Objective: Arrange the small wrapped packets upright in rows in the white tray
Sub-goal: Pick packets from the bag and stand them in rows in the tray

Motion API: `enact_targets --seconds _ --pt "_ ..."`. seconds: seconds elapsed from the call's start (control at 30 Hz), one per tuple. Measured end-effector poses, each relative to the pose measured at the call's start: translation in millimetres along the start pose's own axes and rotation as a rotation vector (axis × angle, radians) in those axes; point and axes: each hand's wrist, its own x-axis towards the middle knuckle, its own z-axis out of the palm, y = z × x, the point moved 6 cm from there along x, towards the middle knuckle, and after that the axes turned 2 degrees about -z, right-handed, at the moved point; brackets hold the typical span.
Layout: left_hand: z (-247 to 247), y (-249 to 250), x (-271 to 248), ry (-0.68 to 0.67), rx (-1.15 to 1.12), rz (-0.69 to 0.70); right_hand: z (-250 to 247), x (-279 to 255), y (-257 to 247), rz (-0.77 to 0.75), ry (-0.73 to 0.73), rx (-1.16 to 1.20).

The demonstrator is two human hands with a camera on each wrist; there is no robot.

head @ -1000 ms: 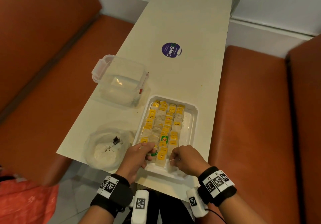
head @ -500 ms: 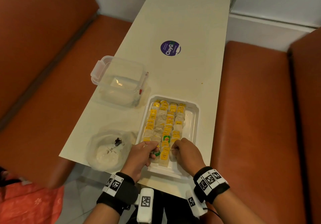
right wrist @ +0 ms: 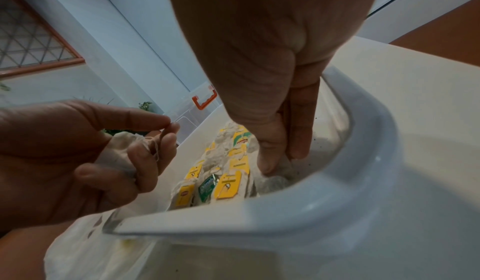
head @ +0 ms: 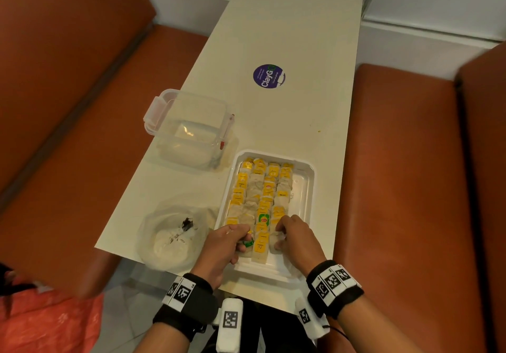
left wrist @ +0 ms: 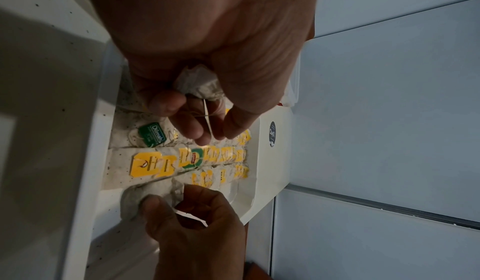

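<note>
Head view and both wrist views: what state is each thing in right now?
white tray: on the table, mostly filled with rows of tea bags
left hand: holds a tea bag and its string
right hand: pinches a tea bag at the tray's near end
clear box: lid on
plastic bag: beside the tray, crumpled

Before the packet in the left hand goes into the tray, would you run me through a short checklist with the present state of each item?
1. Left hand holds a packet, string pinched: ok.
2. Right hand steadies the nearest packet of the right row: ok.
3. White tray lies flat on the table: ok.
4. Free strip along the tray's right side for more packets: ok.
5. Rows all upright: cannot tell; the packets seem to lean and overlap.
6. String free of the green tag below it: cannot tell.
</note>
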Motion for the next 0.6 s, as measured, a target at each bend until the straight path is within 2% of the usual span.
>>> enact_targets --seconds 0.2,0.3,0.43,0.5,0.6 --pt "4.1 1.0 -4.4 -0.009 -0.007 -0.019 3.8 -0.4 1.9 0.025 0.0 -0.026" --pt "10.5 3.7 -9.9 -0.068 -0.056 -0.068 -5.8 -2.0 -1.7 0.009 0.053 -0.005" --pt "21.6 7.9 -17.4 -0.194 -0.213 -0.125 -39.3 -13.7 -24.4 -0.129 0.183 0.176" --pt "26.8 10.4 -20.2 -0.277 -0.284 -0.136 -51.4 -22.2 -42.5 -0.222 0.127 0.234" --pt "32.7 13.3 -21.5 -0.396 -0.319 -0.132 -57.3 -33.2 -68.0 -0.348 0.031 0.197"
